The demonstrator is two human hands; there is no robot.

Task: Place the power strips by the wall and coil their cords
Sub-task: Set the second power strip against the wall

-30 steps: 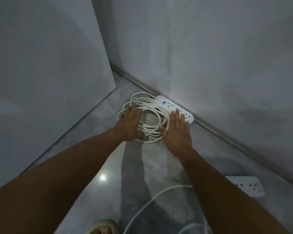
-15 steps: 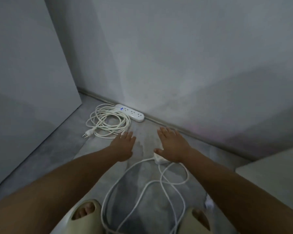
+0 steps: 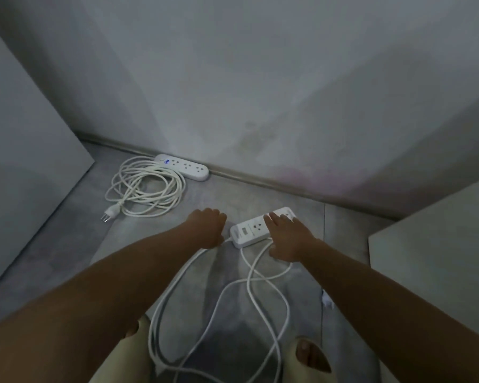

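Observation:
One white power strip (image 3: pixel 181 167) lies along the wall's skirting, its cord coiled (image 3: pixel 145 187) beside it and the plug (image 3: pixel 109 216) at the coil's front. A second white power strip (image 3: pixel 245 233) sits on the floor a little out from the wall. My right hand (image 3: pixel 288 236) rests on its right half with straight fingers. My left hand (image 3: pixel 206 228) is curled, knuckles up, over that strip's cord (image 3: pixel 249 288) just where it leaves the strip; the fingertips are hidden. The cord trails loose in crossing loops toward my feet.
A grey panel (image 3: pixel 25 167) leans at the left. A pale cabinet top (image 3: pixel 440 244) juts in at the right. My sandalled feet (image 3: pixel 310 357) stand on the grey floor among the loose loops. A small white object (image 3: pixel 327 299) lies by my right forearm.
Both hands left the coiled strip and came back to the second strip. My right hand now lies on it and my left hand has curled over its cord.

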